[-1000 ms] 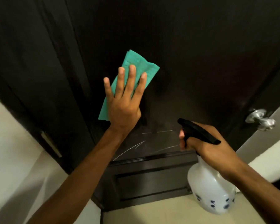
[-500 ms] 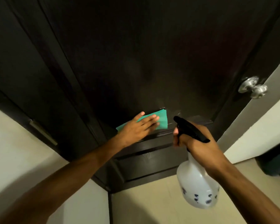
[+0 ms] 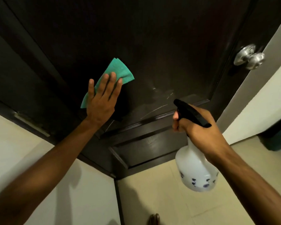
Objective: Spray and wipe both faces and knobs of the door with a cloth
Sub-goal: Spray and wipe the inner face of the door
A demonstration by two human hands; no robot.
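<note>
A dark brown panelled door (image 3: 152,46) fills the upper view. My left hand (image 3: 102,99) lies flat with straight fingers on a folded green cloth (image 3: 120,71), pressing it against the lower left of the door's large panel. My right hand (image 3: 199,129) grips the neck of a white spray bottle (image 3: 195,172) with a black trigger head (image 3: 191,113), its nozzle pointing at the door near wet streaks (image 3: 159,101). A silver round knob (image 3: 248,56) sticks out at the door's right edge.
A white wall (image 3: 31,159) meets the dark door frame on the left, with a metal hinge plate (image 3: 31,122) on the frame. Cream floor tiles (image 3: 152,192) lie below. A dark bin-like object (image 3: 279,135) stands at the far right. My toes (image 3: 154,219) show at the bottom.
My left hand slid the cloth down to the panel's bottom ledge, then back up and left onto the panel face. The right hand kept hold of the bottle, shifting slightly as my view moved.
</note>
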